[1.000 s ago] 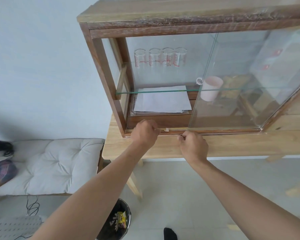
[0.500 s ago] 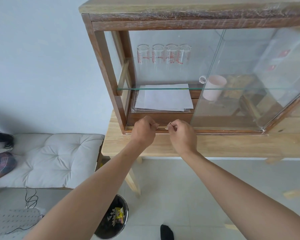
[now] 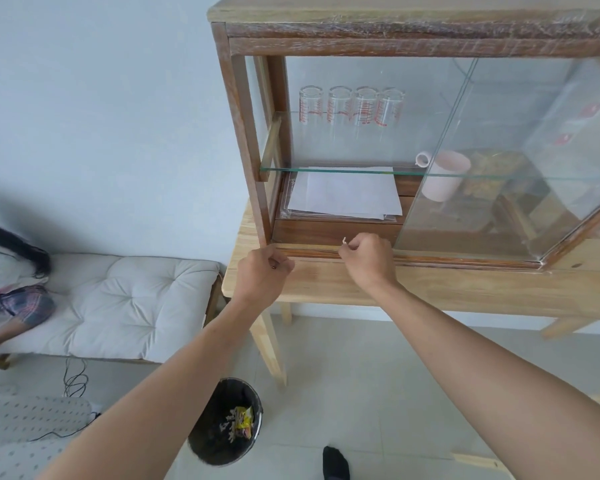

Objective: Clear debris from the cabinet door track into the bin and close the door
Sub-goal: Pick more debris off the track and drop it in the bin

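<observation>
A wooden cabinet (image 3: 243, 140) with sliding glass doors stands on a pale wooden table (image 3: 430, 289). The glass door (image 3: 499, 161) is slid to the right, so the left half stands open. My right hand (image 3: 368, 259) hovers just above the bottom door track (image 3: 312, 252) and pinches a small white scrap of debris (image 3: 344, 241). My left hand (image 3: 262, 275) is curled into a fist at the track's left end; something small and dark shows between its fingers. A black bin (image 3: 222, 422) with wrappers inside stands on the floor below.
Inside the cabinet are several upturned glasses (image 3: 352, 105), a stack of papers (image 3: 343, 192) and a pink mug (image 3: 444, 174). A cushioned bench (image 3: 125, 299) with a seated person (image 3: 4, 271) is at the left. Cables lie on the tiled floor.
My right hand moved left along the track and lifted with a white scrap pinched in it. My left hand drew back from the track toward the table edge.
</observation>
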### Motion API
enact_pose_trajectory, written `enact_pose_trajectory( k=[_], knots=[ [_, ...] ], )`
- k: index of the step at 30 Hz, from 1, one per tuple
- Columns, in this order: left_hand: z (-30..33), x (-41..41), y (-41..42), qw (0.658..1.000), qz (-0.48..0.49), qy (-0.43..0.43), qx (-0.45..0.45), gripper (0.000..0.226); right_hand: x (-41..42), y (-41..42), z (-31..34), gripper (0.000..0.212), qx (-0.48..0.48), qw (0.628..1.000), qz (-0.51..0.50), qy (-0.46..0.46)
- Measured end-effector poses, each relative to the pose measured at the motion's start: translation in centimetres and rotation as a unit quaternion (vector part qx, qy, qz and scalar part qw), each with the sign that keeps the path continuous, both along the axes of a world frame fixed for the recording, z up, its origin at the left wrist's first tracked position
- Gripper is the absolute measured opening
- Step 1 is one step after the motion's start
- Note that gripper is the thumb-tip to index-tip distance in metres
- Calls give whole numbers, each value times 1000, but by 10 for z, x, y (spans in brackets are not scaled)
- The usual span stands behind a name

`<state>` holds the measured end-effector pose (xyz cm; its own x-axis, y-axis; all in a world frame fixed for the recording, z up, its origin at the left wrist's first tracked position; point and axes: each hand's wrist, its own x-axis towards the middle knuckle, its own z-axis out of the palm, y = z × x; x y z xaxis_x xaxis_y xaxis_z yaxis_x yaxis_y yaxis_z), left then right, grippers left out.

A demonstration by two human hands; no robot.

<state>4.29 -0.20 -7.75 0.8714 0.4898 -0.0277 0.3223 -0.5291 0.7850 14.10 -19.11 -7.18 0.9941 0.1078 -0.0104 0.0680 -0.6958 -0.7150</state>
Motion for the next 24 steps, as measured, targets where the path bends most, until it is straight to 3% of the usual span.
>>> enact_pose_trajectory(
  k=[5, 10, 17, 24],
  knots=[
    [-3, -37, 36, 999, 43, 6, -6, 11, -39, 14, -1, 20, 63, 996, 58, -7],
    [-15, -76, 73, 995, 100, 18, -25, 10, -86, 42, -11, 17, 122, 977, 154, 79],
    [-73, -154, 112, 977, 189, 51, -82, 9, -140, 96, -66, 14, 106, 954, 232, 157],
    [-200, -224, 128, 946, 268, 127, -129, 16, -176, 140, -193, 14, 2, 931, 297, 214]
  ],
)
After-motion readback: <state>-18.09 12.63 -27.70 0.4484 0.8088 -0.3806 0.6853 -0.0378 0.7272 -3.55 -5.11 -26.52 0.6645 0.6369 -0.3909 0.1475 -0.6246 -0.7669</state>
